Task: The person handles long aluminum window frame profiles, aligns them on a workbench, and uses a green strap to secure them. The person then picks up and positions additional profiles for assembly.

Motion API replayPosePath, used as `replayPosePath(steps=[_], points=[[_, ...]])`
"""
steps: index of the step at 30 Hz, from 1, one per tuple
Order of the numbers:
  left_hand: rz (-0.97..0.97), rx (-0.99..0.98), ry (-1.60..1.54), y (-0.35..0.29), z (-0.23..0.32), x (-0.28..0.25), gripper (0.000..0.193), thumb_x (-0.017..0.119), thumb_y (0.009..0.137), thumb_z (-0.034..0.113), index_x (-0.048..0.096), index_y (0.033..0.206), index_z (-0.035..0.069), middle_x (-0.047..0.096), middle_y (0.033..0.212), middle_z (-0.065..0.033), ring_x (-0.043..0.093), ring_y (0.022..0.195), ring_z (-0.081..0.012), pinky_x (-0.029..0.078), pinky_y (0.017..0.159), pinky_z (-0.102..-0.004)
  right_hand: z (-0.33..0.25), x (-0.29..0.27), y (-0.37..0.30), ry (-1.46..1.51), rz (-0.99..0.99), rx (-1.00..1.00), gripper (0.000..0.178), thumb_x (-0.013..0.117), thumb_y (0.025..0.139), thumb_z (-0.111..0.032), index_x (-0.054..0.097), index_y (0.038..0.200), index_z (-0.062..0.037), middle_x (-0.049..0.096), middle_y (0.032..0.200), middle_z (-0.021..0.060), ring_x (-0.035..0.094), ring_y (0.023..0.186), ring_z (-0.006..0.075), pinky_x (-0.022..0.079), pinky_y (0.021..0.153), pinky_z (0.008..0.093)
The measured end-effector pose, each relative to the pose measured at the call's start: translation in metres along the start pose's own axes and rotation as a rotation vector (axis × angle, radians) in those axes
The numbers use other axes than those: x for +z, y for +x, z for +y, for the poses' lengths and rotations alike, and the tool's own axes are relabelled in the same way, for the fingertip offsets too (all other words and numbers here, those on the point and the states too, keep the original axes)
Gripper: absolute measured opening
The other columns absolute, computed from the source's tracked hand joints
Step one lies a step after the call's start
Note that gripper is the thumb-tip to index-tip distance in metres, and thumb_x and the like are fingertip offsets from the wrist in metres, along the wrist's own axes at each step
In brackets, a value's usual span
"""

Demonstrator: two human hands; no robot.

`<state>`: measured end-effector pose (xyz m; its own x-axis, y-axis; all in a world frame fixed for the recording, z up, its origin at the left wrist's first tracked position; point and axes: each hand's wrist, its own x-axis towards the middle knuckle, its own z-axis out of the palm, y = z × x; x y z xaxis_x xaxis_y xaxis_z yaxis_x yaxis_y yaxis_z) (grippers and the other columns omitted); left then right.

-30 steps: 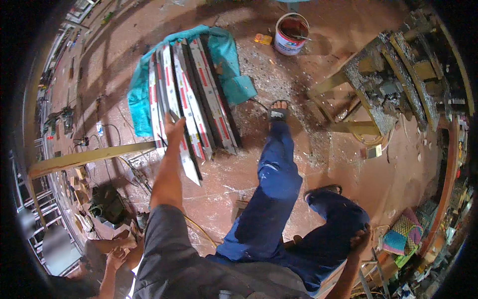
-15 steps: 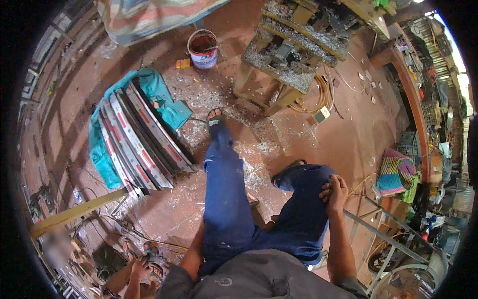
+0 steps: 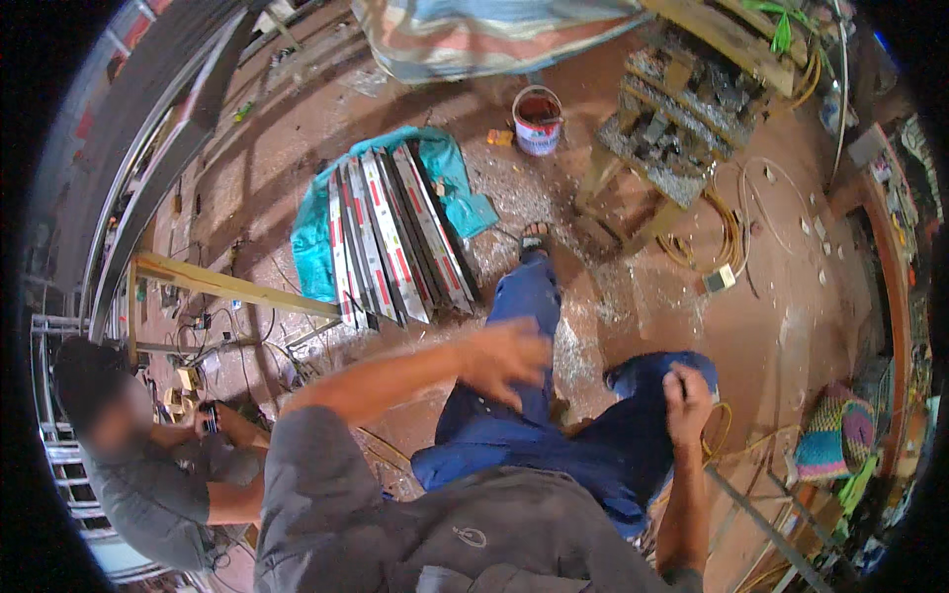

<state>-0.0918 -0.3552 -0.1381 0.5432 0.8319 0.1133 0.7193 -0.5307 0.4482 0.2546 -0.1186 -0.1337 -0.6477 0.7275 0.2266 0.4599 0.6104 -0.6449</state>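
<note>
Red-printed strips point(image 3: 393, 242) lie illegible; left fingers point(image 3: 522, 362) spread, empty; right fingers point(image 3: 676, 386) half-curled, apparently empty.

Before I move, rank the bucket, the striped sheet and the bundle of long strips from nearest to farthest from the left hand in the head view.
From the left hand:
1. Bundle of long strips: ahead, to its left, on the teal cloth.
2. Bucket: farther ahead.
3. Striped sheet: beyond the bucket, at the top edge.
</note>
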Motion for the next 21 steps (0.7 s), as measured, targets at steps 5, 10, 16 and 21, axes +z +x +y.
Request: replayPosePath(steps=[5,10,16,21], points=[[0.257,-1.699,0.182,-0.062,-0.126,-0.048,0.081,0.062,0.089,0.071,0.062,0.133,0.003,0.074,0.113,-0.0226,0.071,0.108,-0.0419,0.049,0.101,-0.0576,0.058,-0.028,0.003,-0.082,-0.118,0.138,0.025,0.070,0.092,-0.028,0.074,0.108,-0.0096,0.072,0.101,0.0170,0.065,0.103,0.0407,0.048,0.093,0.0460],[-0.129,-1.192,0.339,0.056,-0.031,-0.020,0.071,0.067,0.087,0.059,0.068,0.127,0.000,0.067,0.126,-0.0238,0.055,0.129,-0.0448,0.036,0.103,-0.0725,0.146,-0.037,-0.004,-0.031,-0.058,0.739,0.032,0.070,0.091,-0.033,0.075,0.108,-0.0065,0.073,0.106,0.0191,0.063,0.109,0.0425,0.048,0.098,0.0479],[-0.492,-0.743,-0.445,0.119,0.101,0.095,0.056,0.059,0.095,0.056,0.078,0.101,0.004,0.075,0.098,-0.0215,0.072,0.093,-0.0444,0.055,0.087,-0.0564,-0.006,-0.057,-0.017,-0.321,-0.232,-0.138,0.034,0.072,0.088,-0.039,0.075,0.110,-0.0133,0.070,0.118,0.0154,0.060,0.120,0.0412,0.046,0.103,0.0545],[-0.300,-0.539,0.258,0.088,0.025,0.028,0.044,0.079,0.077,0.053,0.081,0.087,0.010,0.076,0.092,-0.0142,0.071,0.095,-0.0350,0.031,0.113,-0.0680,0.078,-0.077,-0.022,-0.244,-0.183,0.245,0.040,0.059,0.098,-0.051,0.071,0.120,-0.0196,0.065,0.135,0.0105,0.054,0.133,0.0394,0.044,0.107,0.0581]])
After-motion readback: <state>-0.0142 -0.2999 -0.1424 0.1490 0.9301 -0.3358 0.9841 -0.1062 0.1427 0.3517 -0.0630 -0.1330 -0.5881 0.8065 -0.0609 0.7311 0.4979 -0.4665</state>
